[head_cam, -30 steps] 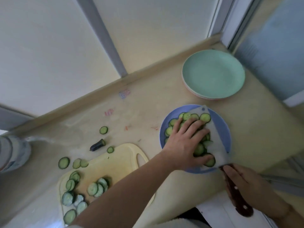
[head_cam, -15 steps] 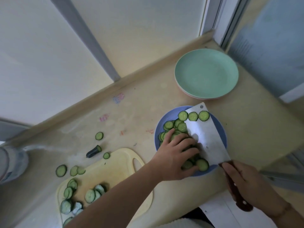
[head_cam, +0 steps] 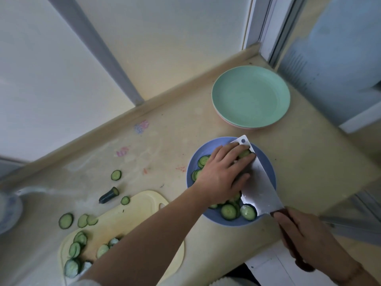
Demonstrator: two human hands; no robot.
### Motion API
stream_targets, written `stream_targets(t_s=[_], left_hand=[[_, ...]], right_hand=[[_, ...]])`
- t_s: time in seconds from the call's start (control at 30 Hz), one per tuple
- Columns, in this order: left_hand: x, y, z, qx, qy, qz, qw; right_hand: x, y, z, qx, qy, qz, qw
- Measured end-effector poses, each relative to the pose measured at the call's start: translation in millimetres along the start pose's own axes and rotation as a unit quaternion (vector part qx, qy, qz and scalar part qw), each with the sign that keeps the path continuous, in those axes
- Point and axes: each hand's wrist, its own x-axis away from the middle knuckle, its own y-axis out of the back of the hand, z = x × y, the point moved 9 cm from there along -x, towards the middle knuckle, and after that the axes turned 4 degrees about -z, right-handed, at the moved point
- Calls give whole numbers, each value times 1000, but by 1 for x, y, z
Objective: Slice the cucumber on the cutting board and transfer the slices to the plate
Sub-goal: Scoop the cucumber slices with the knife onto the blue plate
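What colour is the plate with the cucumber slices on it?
Blue, a soft periwinkle blue plate; the head view shows it plainly.

1. Your left hand and the cleaver are covering most of the blue plate; only its right rim is showing bare.
2. Bare counter is lying open between the cutting board and the green plates.
3. The cucumber stub and loose slices are cluttering the strip behind the board.

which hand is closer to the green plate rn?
Left. The left hand lies over the blue plate, sweeping slices off the cleaver, just below the green plate. The right hand grips the cleaver handle, farther toward the counter's near edge.
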Motion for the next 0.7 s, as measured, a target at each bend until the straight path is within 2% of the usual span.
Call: stream_targets(t_s=[0.33,0.53,0.7], left_hand=[[11,1,11,-1,21,5,1000],[17,-6,15,-35,8,56,998],[24,12,7,-7,38,22,999]], right_hand=[[0,1,-11,-1,5,-46,999],[1,27,-15,1,-18,-107,994],[2,43,-10,63,-34,-138,988]])
